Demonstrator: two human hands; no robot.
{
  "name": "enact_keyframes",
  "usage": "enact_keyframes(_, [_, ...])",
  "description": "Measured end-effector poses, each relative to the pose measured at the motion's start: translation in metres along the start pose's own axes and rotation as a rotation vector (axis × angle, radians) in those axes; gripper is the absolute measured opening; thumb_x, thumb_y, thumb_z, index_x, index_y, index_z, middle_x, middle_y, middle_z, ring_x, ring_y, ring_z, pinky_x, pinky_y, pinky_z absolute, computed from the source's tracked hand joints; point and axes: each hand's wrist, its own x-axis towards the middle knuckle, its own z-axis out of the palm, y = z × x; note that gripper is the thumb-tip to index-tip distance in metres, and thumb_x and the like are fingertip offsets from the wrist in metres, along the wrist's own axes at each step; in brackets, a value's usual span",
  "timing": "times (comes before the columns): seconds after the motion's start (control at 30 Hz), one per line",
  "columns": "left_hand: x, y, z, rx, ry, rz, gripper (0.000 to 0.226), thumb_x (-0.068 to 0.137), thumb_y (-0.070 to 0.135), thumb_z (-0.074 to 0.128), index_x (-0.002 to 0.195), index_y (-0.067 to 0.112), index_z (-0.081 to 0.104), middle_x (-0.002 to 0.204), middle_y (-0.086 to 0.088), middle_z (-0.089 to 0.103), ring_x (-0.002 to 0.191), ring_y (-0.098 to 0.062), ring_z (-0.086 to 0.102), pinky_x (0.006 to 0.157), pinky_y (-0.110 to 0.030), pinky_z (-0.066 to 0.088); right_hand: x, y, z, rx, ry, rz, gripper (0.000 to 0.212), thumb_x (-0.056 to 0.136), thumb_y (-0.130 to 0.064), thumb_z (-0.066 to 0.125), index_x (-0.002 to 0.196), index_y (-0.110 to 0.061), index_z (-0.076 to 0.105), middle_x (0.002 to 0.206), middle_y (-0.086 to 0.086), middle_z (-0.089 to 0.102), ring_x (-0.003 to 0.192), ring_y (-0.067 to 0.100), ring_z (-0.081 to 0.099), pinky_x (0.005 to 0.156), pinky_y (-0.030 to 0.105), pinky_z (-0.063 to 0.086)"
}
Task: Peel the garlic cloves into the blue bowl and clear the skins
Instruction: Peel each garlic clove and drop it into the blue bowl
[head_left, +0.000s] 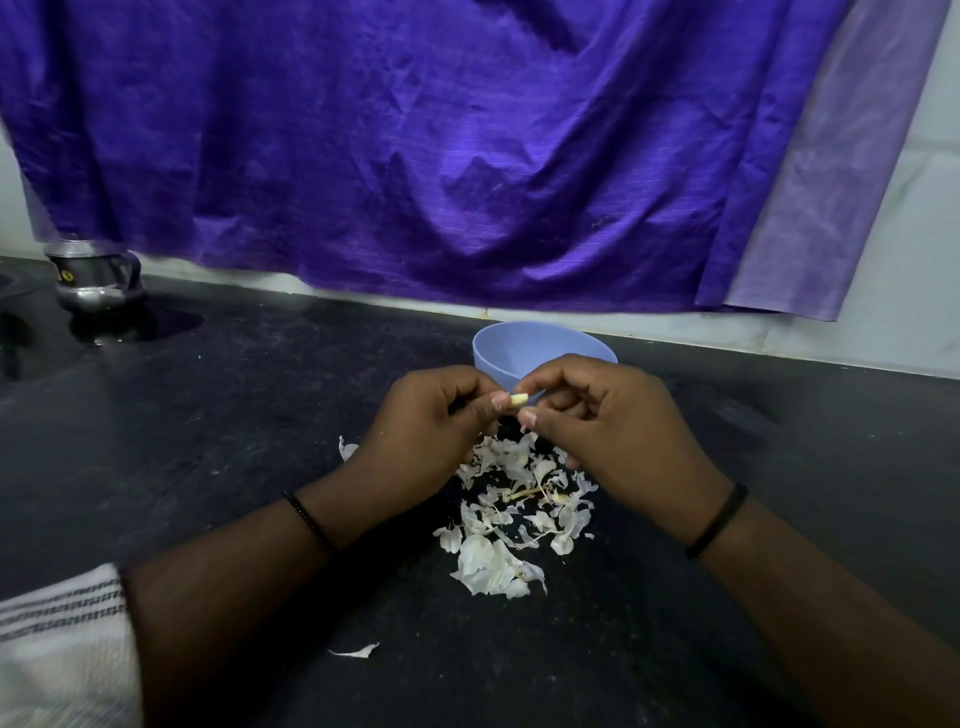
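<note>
A small pale garlic clove (519, 399) is held between both hands, just in front of the blue bowl (524, 340). My left hand (431, 421) pinches its left end with thumb and curled fingers. My right hand (613, 421) pinches its right end, thumb below and forefinger above. The bowl stands on the black counter, its inside mostly hidden by my hands. A pile of white garlic skins (514, 509) lies on the counter under and behind my hands, nearer to me.
A steel pot (96, 278) stands at the far left of the black counter (234, 415). Purple cloth (415, 145) hangs over the back wall. A striped white towel (57, 644) lies at the lower left. One stray skin (358, 650) lies near the front.
</note>
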Motion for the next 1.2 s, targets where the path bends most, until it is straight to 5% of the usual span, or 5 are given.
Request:
enact_keyframes(0.3, [-0.002, 0.002, 0.0, -0.003, 0.003, -0.033, 0.038, 0.102, 0.03, 0.048, 0.073, 0.013, 0.066, 0.055, 0.012, 0.06, 0.048, -0.001, 0.049, 0.054, -0.022, 0.041, 0.003, 0.004, -0.004, 0.071, 0.111, 0.012, 0.002, 0.085, -0.019, 0.076, 0.084, -0.019, 0.075, 0.066, -0.004, 0.067, 0.052, 0.001, 0.052, 0.052, 0.016, 0.043])
enact_keyframes(0.6, [0.001, -0.002, -0.002, 0.229, 0.063, -0.033, 0.031, 0.097, 0.035, 0.058, 0.07, 0.023, 0.066, 0.072, 0.006, 0.063, 0.061, -0.006, 0.059, 0.059, -0.024, 0.047, 0.011, 0.015, -0.011, 0.145, 0.177, 0.069, 0.006, 0.08, -0.013, 0.081, 0.08, -0.015, 0.075, 0.063, -0.006, 0.064, 0.054, 0.0, 0.049, 0.053, 0.013, 0.04])
enact_keyframes(0.8, [0.004, -0.006, 0.0, 0.321, 0.043, 0.0, 0.03, 0.095, 0.033, 0.062, 0.069, 0.019, 0.062, 0.075, 0.006, 0.059, 0.068, -0.009, 0.057, 0.058, -0.019, 0.041, 0.031, 0.015, -0.016, 0.069, 0.288, 0.081, 0.011, 0.078, -0.021, 0.083, 0.076, -0.014, 0.075, 0.069, 0.011, 0.069, 0.059, 0.004, 0.051, 0.059, 0.016, 0.043])
enact_keyframes(1.0, [0.006, -0.008, 0.003, 0.352, 0.02, 0.032, 0.031, 0.093, 0.034, 0.065, 0.063, 0.029, 0.055, 0.075, 0.006, 0.059, 0.07, -0.006, 0.056, 0.064, -0.027, 0.045, 0.066, 0.022, -0.017, -0.14, 0.275, 0.162, 0.013, 0.075, -0.024, 0.085, 0.073, -0.017, 0.074, 0.054, -0.013, 0.06, 0.051, -0.003, 0.051, 0.054, 0.01, 0.038])
enact_keyframes(1.2, [0.007, -0.011, 0.004, 0.372, 0.013, 0.044, 0.033, 0.093, 0.035, 0.064, 0.063, 0.031, 0.053, 0.075, 0.008, 0.057, 0.07, -0.006, 0.056, 0.064, -0.027, 0.043, 0.092, 0.03, -0.018, -0.292, 0.213, 0.187, 0.011, 0.082, -0.022, 0.076, 0.072, -0.018, 0.076, 0.075, -0.012, 0.073, 0.068, 0.001, 0.06, 0.059, 0.02, 0.042])
